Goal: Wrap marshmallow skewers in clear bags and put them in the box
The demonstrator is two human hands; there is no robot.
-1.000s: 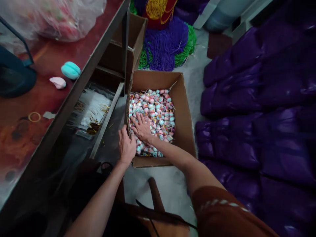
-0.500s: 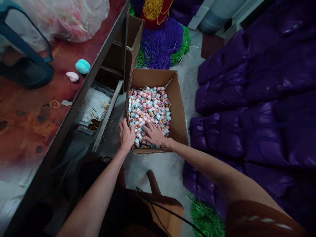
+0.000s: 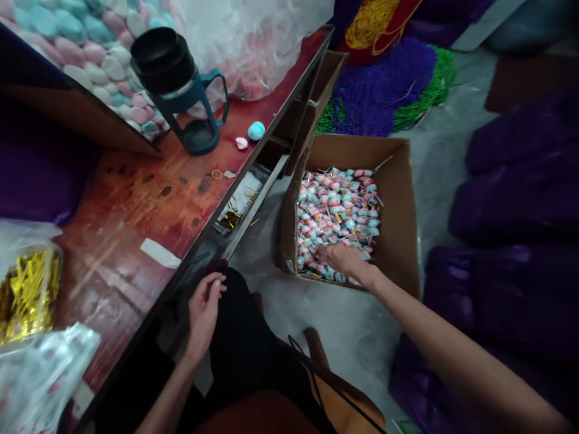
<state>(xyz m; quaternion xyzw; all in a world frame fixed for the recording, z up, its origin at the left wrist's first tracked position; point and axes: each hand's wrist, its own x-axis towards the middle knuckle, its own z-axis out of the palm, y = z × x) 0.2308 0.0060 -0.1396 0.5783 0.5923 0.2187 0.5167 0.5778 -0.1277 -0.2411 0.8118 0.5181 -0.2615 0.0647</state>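
Note:
My right hand (image 3: 344,259) is inside a cardboard box (image 3: 397,211), touching a heap of small wrapped pink, white and blue sweets (image 3: 337,208). Its fingers point down and left; blur and the sweets hide their tips. Beside the table edge, above my dark-trousered thigh, my left hand (image 3: 205,304) hangs in the air. Its fingers are loosely bent with small gaps between them, and I see nothing held. Gold twist ties and white wrappers lie in an open drawer (image 3: 266,187) under the table, between my hands and the table's far end.
On the reddish table (image 3: 149,199) stand a blue-handled bottle (image 3: 199,114), a tilted box of marshmallows (image 3: 108,66) and a tub of gold twist ties (image 3: 29,289). Purple wrapped bundles (image 3: 502,301) line the right side. Purple and green beads (image 3: 384,84) lie behind the box.
My left hand has left the box's edge and moved back toward the table. My right hand stays in the sweets, its fingers less spread. The view has swung left, showing more table.

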